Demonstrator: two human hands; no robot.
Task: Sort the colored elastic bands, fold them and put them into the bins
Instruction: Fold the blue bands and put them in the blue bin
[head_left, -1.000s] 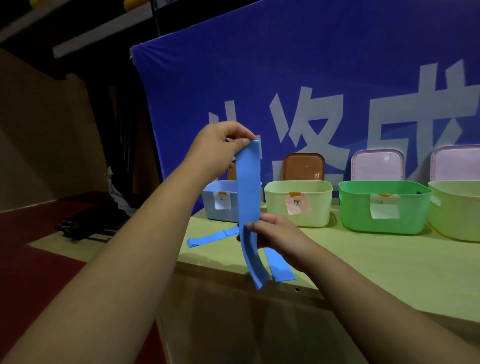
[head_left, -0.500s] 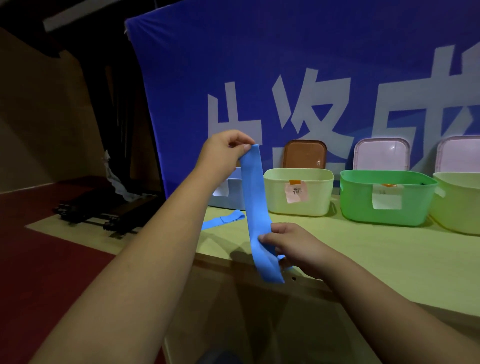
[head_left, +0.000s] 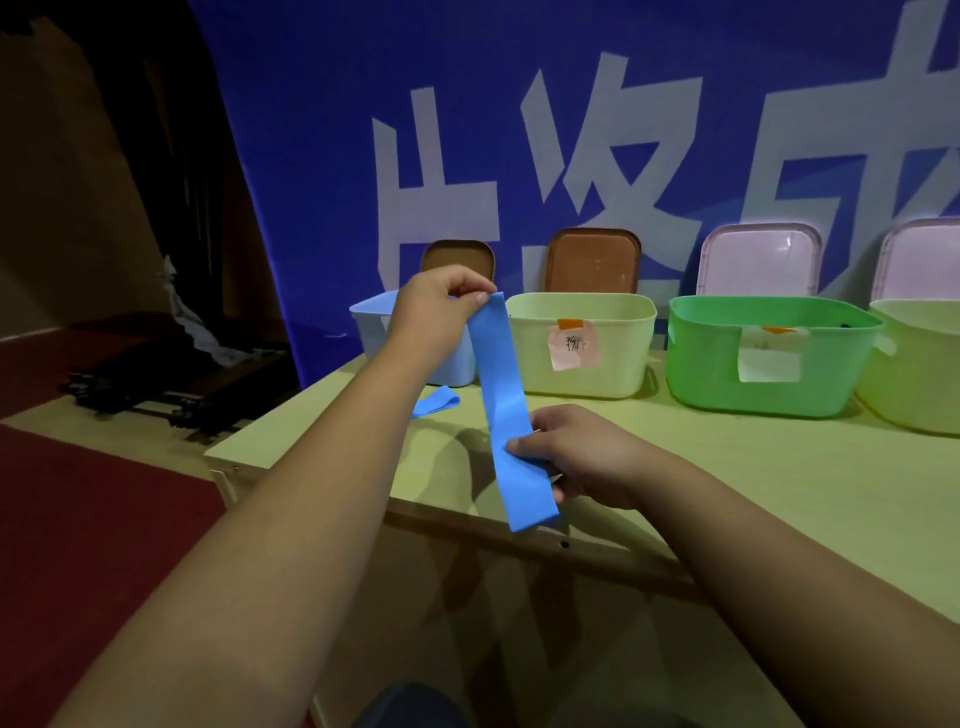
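A long blue elastic band (head_left: 506, 395) hangs stretched in the air over the table's front left part. My left hand (head_left: 439, 306) pinches its top end in front of the pale blue bin (head_left: 371, 325). My right hand (head_left: 576, 454) grips the band lower down, and a short tail hangs below the fingers. A second blue band (head_left: 436, 401) lies flat on the table (head_left: 753, 478) near the pale blue bin. Further right stand a cream bin (head_left: 613, 345) with a pink label, a green bin (head_left: 769, 358) and a yellow-green bin (head_left: 919, 374).
Brown lids (head_left: 595, 262) and pink lids (head_left: 761, 260) lean against the blue banner behind the bins. The table's front edge runs diagonally below my hands. Red floor and a dark low frame (head_left: 156, 384) lie to the left.
The view has shifted right and down. Both hands have lowered with the band; my right hand has slid down it, so less band hangs below.
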